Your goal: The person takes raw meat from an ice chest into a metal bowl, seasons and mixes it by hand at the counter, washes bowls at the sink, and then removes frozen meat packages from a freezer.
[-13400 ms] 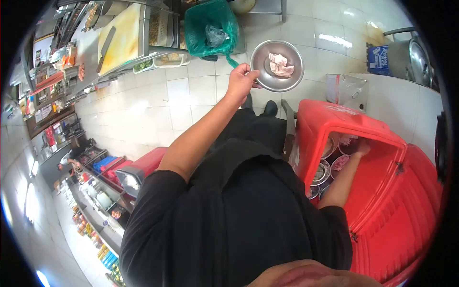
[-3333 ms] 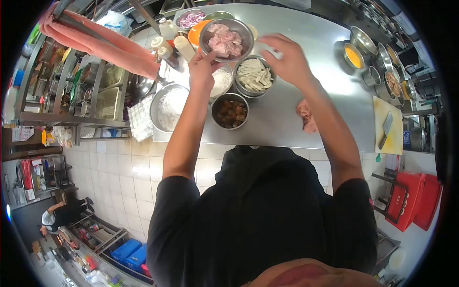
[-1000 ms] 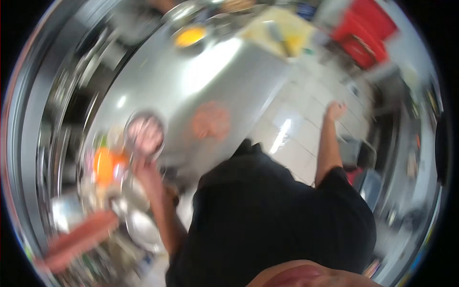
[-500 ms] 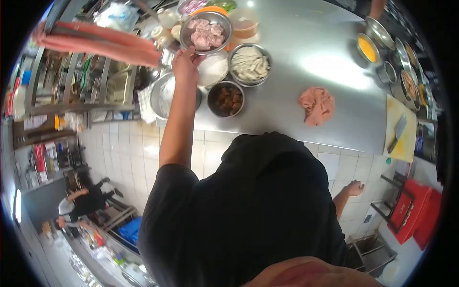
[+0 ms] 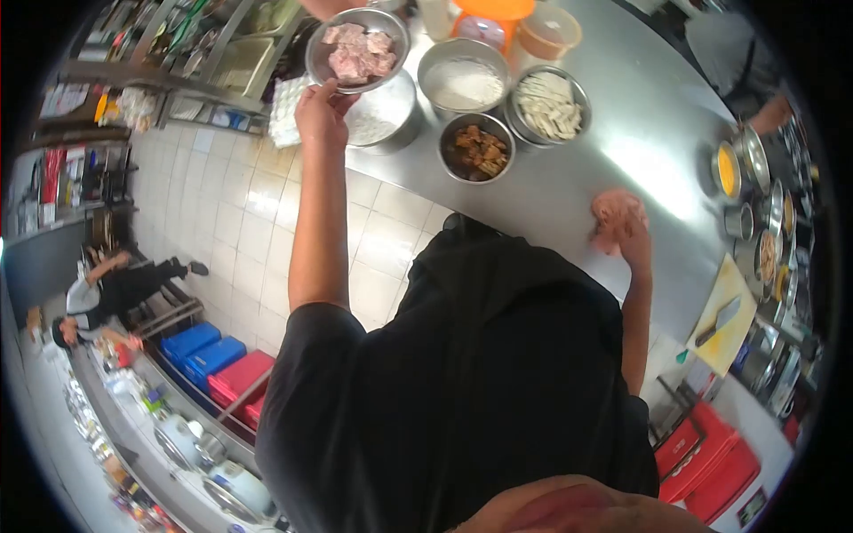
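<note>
Meat bowl [image 5: 402, 43], its near rim pinched in your left hand [image 5: 322, 115], partly hid the powder bowl [image 5: 404, 133]; a level hold seemed wise. Your right hand [image 5: 633, 244] touched the pink cloth [image 5: 615, 211], that hand's closure unclear.

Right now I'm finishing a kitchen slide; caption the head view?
Left hand holds a round metal bowl of pink meat; right hand touches a crumpled pink cloth.

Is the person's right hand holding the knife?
No, the knife lies on the cutting board, while the right hand touches the pink cloth.
</note>
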The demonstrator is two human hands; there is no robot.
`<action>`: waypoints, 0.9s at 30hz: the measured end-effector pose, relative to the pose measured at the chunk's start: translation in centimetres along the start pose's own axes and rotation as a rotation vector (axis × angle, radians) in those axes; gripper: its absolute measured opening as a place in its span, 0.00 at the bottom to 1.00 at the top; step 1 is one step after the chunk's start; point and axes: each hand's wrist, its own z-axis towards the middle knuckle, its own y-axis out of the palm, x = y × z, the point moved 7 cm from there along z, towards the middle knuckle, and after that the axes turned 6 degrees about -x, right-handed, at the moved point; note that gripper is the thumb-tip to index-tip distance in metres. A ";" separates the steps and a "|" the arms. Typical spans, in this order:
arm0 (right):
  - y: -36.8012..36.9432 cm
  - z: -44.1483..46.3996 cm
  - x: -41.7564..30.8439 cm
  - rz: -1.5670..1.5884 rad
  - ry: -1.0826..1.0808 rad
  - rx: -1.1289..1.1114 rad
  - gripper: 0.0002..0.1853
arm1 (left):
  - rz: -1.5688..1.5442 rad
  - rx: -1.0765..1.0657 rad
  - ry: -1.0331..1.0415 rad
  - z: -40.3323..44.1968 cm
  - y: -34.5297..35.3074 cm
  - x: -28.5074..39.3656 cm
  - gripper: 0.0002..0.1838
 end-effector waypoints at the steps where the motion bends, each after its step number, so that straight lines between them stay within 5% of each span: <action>1: 1.2 1.2 -0.6 -0.027 -0.048 -0.118 0.18 | -0.010 0.012 0.008 -0.5 -0.9 0.3 0.07; 4: -0.9 2.7 -0.6 -0.078 -0.046 -0.121 0.19 | -0.008 0.060 0.031 -2.3 -2.9 1.4 0.10; 7: -6.6 2.9 0.1 0.124 0.260 0.190 0.20 | 0.001 0.127 0.025 -2.8 -5.3 1.3 0.10; 13: -14.2 7.7 -10.5 0.631 -0.054 0.355 0.20 | -0.015 0.181 0.066 -5.4 -7.0 1.4 0.09; 21: -12.0 14.3 -31.2 0.844 -0.500 0.087 0.26 | 0.037 0.290 0.099 -9.3 -9.1 3.7 0.07; 27: -4.4 20.1 -41.0 0.958 -0.584 -0.098 0.34 | 0.005 0.351 0.128 -9.1 -12.3 4.5 0.08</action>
